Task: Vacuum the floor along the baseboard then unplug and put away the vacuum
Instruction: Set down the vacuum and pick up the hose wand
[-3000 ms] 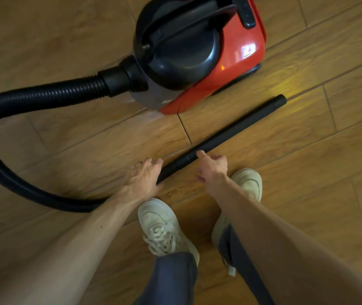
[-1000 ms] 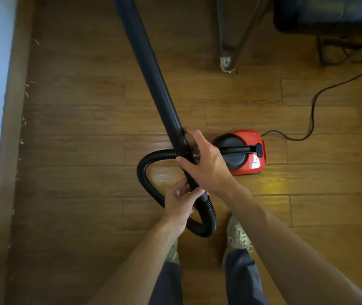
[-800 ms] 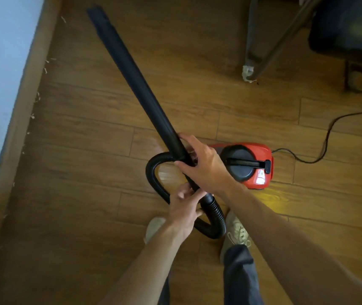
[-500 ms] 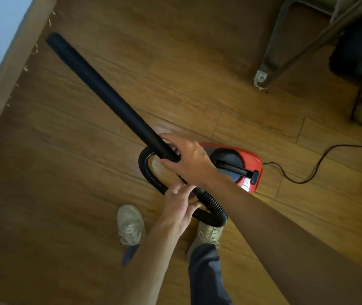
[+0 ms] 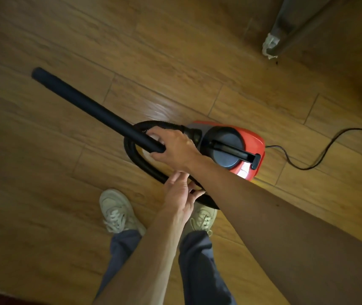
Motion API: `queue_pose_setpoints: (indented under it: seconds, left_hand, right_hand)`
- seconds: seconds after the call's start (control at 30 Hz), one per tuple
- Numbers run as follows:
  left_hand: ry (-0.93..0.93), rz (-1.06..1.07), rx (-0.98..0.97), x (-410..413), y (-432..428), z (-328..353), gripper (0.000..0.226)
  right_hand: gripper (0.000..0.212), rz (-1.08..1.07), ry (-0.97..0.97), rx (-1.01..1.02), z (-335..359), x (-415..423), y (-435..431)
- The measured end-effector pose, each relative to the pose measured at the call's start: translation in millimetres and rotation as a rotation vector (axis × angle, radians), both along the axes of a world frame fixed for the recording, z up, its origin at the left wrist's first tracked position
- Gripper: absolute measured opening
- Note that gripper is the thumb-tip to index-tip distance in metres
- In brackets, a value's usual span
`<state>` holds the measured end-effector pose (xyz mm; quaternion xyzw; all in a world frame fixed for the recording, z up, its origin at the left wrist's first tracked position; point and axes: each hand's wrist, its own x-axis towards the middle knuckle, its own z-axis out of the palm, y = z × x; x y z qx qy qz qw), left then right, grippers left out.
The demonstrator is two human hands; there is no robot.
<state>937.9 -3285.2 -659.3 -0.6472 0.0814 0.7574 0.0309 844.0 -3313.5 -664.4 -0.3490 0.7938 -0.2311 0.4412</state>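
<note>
Red-and-black canister vacuum (image 5: 226, 142): right hand (image 5: 173, 148) grips its straight black tube (image 5: 87, 104), left hand (image 5: 180, 191) holds its ribbed black hose (image 5: 131, 154).

One head-worn, wide-angle view. It looks steeply down the person's own body onto the wooden floor (image 5: 43, 216). Both forearms (image 5: 144, 249) enter from the bottom edge. The shoes (image 5: 116, 211) lie below centre and the red canister vacuum (image 5: 226, 150) right of centre, both near. The view is rolled, so the boards run diagonally.
</note>
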Motion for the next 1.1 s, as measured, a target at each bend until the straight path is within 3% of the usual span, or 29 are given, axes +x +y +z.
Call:
queue_pose_setpoints:
  seconds: [0.17,0.33,0.43,0.57,0.7,0.83,1.0,1.1]
  left_hand:
    - [0.003,-0.040,-0.035,-11.5,8.9,-7.9,0.015]
    - [-0.004,-0.099,-0.070,-37.3,9.6,-6.0,0.015]
    - [-0.029,-0.134,-0.114,-50.6,16.2,-8.6,0.029]
    - [-0.013,-0.171,-0.131,-59.7,29.8,-17.7,0.043]
    - [-0.010,-0.228,-0.115,-61.5,39.2,-26.3,0.044]
    - [-0.016,-0.240,-0.093,-56.6,44.7,-36.9,0.048]
    - [-0.011,-0.177,-0.087,-54.1,44.4,-46.3,0.051]
    - [-0.030,-0.163,-0.096,-51.8,43.3,-50.0,0.053]
  right_hand:
    - [0.047,-0.162,-0.052,-0.055,-4.6,-14.3,25.7]
    - [0.037,-0.664,0.143,-0.188,-7.7,-37.3,99.0]
    - [0.033,-0.939,0.281,-0.134,-18.6,-42.6,153.4]
    - [0.032,-1.107,0.398,0.008,-38.4,-32.6,213.2]
    - [0.040,-1.095,0.320,0.182,-59.4,-15.8,241.3]
    - [0.063,-0.961,0.149,0.362,-77.0,-13.1,240.3]
    - [0.094,-0.893,0.034,0.426,-91.8,-23.0,227.6]
    - [0.102,-0.841,0.054,0.483,-97.1,-23.7,222.7]
